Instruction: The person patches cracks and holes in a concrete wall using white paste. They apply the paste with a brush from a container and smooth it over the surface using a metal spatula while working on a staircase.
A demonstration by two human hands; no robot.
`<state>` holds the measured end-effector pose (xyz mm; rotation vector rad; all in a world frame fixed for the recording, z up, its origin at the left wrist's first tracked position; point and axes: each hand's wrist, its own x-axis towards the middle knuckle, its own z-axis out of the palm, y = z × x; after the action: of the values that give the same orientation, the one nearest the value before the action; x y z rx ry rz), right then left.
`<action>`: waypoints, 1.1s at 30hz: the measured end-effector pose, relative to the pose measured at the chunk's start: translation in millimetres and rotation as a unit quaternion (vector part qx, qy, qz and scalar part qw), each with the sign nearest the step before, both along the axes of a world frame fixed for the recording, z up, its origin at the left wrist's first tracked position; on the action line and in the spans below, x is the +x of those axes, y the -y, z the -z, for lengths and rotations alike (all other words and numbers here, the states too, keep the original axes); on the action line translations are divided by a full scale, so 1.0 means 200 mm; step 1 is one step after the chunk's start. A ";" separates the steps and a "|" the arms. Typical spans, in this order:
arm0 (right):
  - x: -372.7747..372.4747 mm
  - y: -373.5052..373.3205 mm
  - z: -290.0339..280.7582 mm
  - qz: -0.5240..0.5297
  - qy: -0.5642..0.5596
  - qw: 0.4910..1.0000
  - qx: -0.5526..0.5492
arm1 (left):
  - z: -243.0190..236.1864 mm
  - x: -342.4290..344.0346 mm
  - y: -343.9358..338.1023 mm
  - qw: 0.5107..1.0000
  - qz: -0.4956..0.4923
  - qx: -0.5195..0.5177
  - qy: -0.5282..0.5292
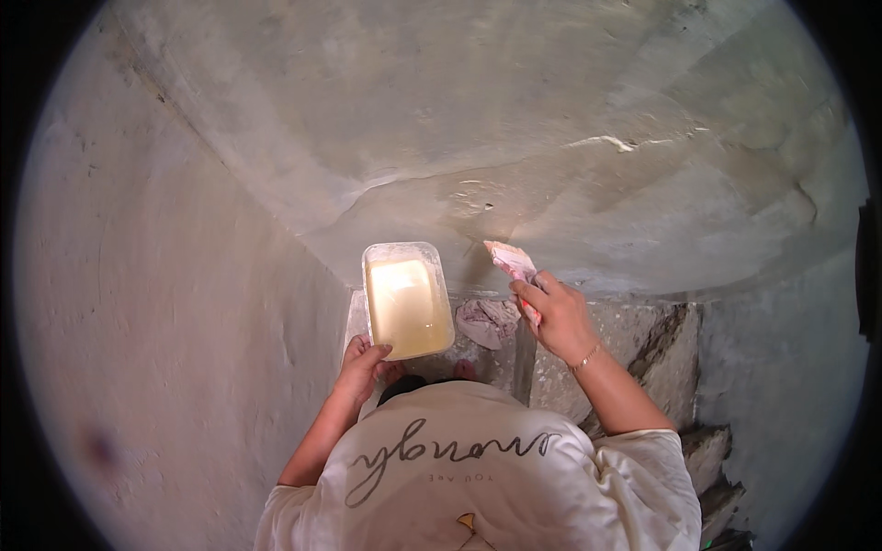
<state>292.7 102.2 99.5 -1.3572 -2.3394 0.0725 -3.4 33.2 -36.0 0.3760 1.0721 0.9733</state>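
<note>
My left hand [365, 363] grips the lower left corner of a clear plastic tub [409, 326] holding pale yellow liquid. To its right, my right hand [551, 308] is closed round a paintbrush [510, 259] with pinkish, stained handle and pale bristles, tilted toward the upper left. The brush tip is close to the grey plastered wall [551, 184] in front of me; whether it touches is hard to tell. Part of the brush handle is hidden by my fingers.
Plastered walls rise at left [156, 331] and right [781, 358]. Below lie a crumpled pinkish rag [485, 320] and a speckled ledge or step [611, 335] with rough, broken edges at the lower right. My bare feet show partly beneath the tub.
</note>
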 end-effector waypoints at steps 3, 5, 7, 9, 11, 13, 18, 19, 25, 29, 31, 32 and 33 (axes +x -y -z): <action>0.10 0.00 -0.03 0.054 -0.019 0.997 0.047 | -0.01 0.04 -0.02 1.000 0.006 0.007 0.010; 0.07 0.05 -0.21 0.079 -0.065 0.990 0.099 | -0.01 0.01 0.00 1.000 0.007 0.008 0.008; 0.08 0.12 -0.39 0.104 -0.083 0.970 0.204 | -0.01 -0.01 0.01 1.000 0.011 0.004 0.012; 0.08 0.19 -0.54 0.138 -0.118 0.959 0.218 | -0.01 0.00 0.00 0.999 0.033 -0.002 0.019; 0.11 0.24 -0.56 0.160 -0.166 0.957 0.178 | 0.01 -0.01 -0.01 0.998 0.064 -0.012 0.019; 0.15 0.27 -0.55 0.176 -0.216 0.956 0.089 | 0.05 0.02 -0.03 0.996 0.079 -0.009 0.042; 0.18 0.38 -0.29 0.249 -0.560 0.761 -0.211 | 0.05 0.12 -0.08 0.984 0.165 -0.020 0.058; 0.19 0.41 -0.24 0.254 -0.580 0.735 -0.243 | 0.06 0.16 -0.09 0.981 0.183 -0.023 0.067; 0.23 0.49 0.12 0.317 -0.679 0.571 -0.335 | 0.21 0.32 -0.13 0.954 0.293 0.029 0.057; 0.30 0.57 0.23 0.316 -0.721 0.520 -0.332 | 0.22 0.37 -0.17 0.932 0.355 -0.009 0.071; 0.36 0.62 0.25 0.315 -0.733 0.510 -0.321 | 0.16 0.44 -0.16 0.936 0.349 -0.011 0.053; 0.39 0.64 0.26 0.318 -0.736 0.508 -0.316 | 0.14 0.47 -0.16 0.935 0.350 -0.013 0.050; 0.44 0.67 0.26 0.319 -0.739 0.507 -0.310 | 0.12 0.52 -0.15 0.935 0.350 -0.014 0.047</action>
<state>380.3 -30.9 47.9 -1.3162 -0.2407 1.3214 100.0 63.8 -59.8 0.6267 0.7701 0.3322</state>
